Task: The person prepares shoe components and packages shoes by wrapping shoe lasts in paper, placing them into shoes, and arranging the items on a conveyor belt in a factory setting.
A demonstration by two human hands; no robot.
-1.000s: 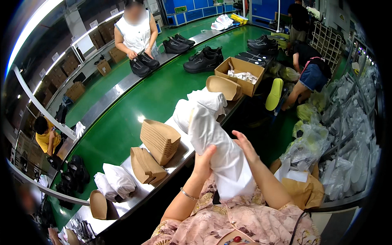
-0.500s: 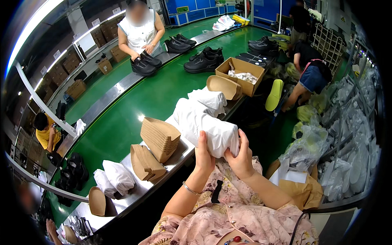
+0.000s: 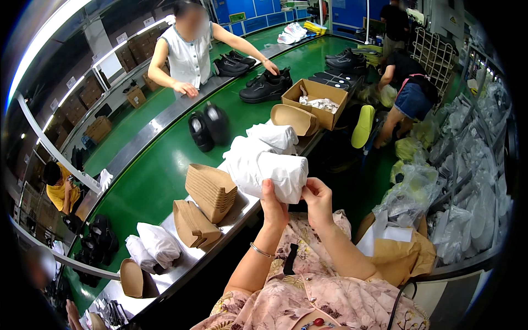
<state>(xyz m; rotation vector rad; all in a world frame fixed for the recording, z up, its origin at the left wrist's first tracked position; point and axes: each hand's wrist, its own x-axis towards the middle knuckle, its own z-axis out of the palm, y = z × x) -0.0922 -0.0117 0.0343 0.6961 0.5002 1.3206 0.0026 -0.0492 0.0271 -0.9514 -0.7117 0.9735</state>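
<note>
- Head view: both of the person's hands are raised in front of the chest, gripping one white paper-wrapped bundle (image 3: 269, 171) from below.
- Left hand (image 3: 273, 204): fingers curled shut on the bundle's lower left edge, thumb pressed up against the paper; a thin bracelet (image 3: 260, 251) sits on that wrist.
- Right hand (image 3: 318, 197): pinching the bundle's lower right corner, fingertips closed on the paper, no gap visible.
- The bundle is held sideways, roughly level, just above the near edge of the metal ledge (image 3: 220, 231) that runs along the green conveyor belt (image 3: 159, 176).
- Just behind it, two more white wrapped bundles (image 3: 272, 136) lie on the ledge, touching each other.
- Left of the hands on the ledge: a tall stack of brown cardboard inserts (image 3: 212, 191) and a smaller stack (image 3: 192, 224) just beside it.
- Further along the ledge: an open cardboard box (image 3: 314, 94) with white paper inside.
- On the belt: a pair of black shoes (image 3: 208, 126) standing soles-up, well apart from the hands.
- Across the belt, another person's hand rests on a black shoe (image 3: 267, 85).
</note>
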